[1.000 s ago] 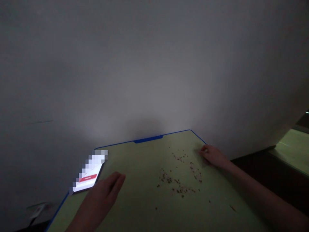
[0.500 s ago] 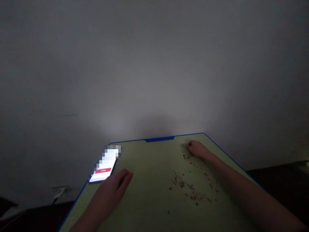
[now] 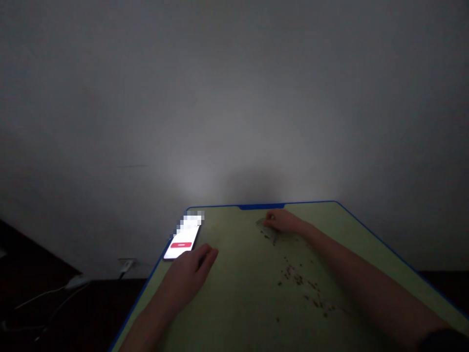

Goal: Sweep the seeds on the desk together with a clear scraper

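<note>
Head camera: worn on the person's head at the near side of the blue-edged table [image 3: 238, 303], looking forward and down.
Wall [image 3: 234, 98]: faced almost square-on beyond the table, filling more than half the view.
Table: seen from above at a slant, far edge [image 3: 262, 206] nearly level below mid-frame, near edge cut off.
Forearms [image 3: 366, 280]: close to the lens, reaching in from the bottom and lower right.
</note>
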`<state>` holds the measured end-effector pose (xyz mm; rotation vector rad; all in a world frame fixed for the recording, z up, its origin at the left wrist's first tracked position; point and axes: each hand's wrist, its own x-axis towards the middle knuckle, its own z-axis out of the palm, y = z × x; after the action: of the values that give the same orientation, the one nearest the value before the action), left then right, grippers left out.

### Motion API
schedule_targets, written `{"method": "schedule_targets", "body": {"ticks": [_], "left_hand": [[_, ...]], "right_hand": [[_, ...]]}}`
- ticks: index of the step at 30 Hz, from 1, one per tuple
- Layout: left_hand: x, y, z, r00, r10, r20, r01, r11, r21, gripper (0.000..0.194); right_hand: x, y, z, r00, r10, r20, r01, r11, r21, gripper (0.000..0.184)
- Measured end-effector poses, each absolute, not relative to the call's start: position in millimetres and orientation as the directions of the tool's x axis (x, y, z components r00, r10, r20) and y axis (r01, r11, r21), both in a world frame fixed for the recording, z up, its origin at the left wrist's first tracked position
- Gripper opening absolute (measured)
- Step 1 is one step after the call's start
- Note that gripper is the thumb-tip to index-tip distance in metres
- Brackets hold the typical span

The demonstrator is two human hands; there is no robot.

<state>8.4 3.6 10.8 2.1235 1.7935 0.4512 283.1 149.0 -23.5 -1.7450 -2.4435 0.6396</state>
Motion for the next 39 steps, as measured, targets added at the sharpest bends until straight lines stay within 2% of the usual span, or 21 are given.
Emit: {"method": "schedule_targets", "body": {"ticks": [9,16,22,29,39], "left_hand": [[5.0,6.6,8.8,0.129,0.99,0.066,0.893,-0.144,0.427,0.042],[4.8,5.2,7.6,0.136,0.987,0.084,0.899,-0.159,0.407,0.044],[3.9,7.4,5.4,0.145,0.986,0.083,0.894,-0.167,0.415,0.045],[7.2,4.8,10.4,0.151,0.985,0.08,0.901,-0.17,0.399,0.043],[7.3,4.5,7.1,0.167,0.98,0.111,0.895,-0.198,0.4,0.045]], "right_hand": [[236.6,133.7,-16.8,-0.626,0.775,-0.079,0.736,0.555,-0.387,0.022],[211.8,97.0,-12.2,-0.741,0.67,-0.044,0.609,0.643,-0.465,0.02],[244.2,76.3,5.2,-0.656,0.755,0.007,0.647,0.567,-0.51,0.018],[302.5,47.2,1.2,-0.464,0.882,-0.079,0.785,0.368,-0.497,0.022],[286.8,27.7,-19.5,-0.375,0.922,-0.092,0.831,0.291,-0.475,0.02]]}}
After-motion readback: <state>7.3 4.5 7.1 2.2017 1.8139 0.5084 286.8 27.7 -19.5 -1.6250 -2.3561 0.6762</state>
